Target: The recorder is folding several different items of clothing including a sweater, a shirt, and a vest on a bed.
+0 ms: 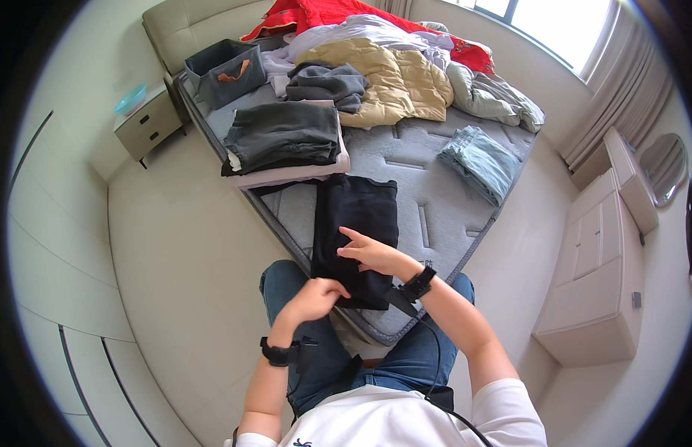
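A black folded garment (pixel 359 203) lies lengthwise on the near corner of the grey mattress (pixel 443 238); its exact kind cannot be told. At its near left edge my left hand (pixel 316 299) is closed, with the fingertips pinching the cloth. My right hand (pixel 376 255) is over the middle of the garment, fingers stretched and apart, holding nothing. Just beyond, to the left, stands a stack of folded clothes with a dark grey garment (pixel 283 134) on top and pale pink cloth (pixel 286 177) beneath.
Folded light blue jeans (pixel 480 160) lie on the right of the mattress. Farther back are a tan quilted jacket (pixel 394 82), a crumpled grey garment (pixel 327 86), a grey fabric bin (pixel 225 74) and red bedding (pixel 324 13). A nightstand (pixel 151 127) stands left, a pale cabinet (pixel 588 276) right.
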`<state>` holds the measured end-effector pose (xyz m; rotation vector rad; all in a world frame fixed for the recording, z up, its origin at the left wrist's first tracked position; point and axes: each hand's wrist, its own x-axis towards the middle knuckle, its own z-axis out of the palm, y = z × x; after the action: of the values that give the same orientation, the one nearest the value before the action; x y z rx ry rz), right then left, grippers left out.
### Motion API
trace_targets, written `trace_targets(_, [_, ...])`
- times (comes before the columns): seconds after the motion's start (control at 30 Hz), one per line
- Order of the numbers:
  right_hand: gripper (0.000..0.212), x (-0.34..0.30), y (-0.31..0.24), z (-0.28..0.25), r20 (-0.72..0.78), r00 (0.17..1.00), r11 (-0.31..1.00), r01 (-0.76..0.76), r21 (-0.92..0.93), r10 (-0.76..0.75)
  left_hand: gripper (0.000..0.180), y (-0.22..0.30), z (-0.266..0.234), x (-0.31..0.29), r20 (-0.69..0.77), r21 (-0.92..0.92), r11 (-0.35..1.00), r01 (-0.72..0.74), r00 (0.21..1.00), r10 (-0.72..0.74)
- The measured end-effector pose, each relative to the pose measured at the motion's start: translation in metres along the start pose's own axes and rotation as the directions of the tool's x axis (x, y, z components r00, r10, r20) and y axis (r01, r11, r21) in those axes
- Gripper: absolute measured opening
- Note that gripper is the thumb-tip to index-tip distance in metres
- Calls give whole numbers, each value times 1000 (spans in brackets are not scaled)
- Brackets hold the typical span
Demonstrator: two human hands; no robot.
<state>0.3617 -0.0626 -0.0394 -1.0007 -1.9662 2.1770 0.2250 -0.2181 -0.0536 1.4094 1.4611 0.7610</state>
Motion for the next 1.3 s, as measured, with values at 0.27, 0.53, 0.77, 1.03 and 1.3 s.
trace_targets(0.27, [66, -37, 20, 9, 389, 916, 967, 179, -180, -97, 34, -1, 2, 21, -627, 203, 978, 55, 774, 87])
trace_targets(0.53, [27, -50, -5, -14, 337, 939, 983, 122, -135, -70, 16, -28, 6, 10, -597, 394, 890, 228, 800, 59])
trace_targets(0.77, [49, 7, 47, -86, -722, 640, 954, 66, -291, -265, 46, -10, 11, 7, -616, 269, 939, 215, 788, -4])
trace_targets(1.03, [64, 4, 39, -41, -454, 887, 911, 253, 326, -84, 41, -15, 18, 9, -574, 198, 968, 153, 819, -11])
trace_targets(1.3, [60, -51, 22, -112, -457, 860, 967, 254, -3, -227, 14, 41, 46, 14, 143, -127, 992, -29, 989, 47])
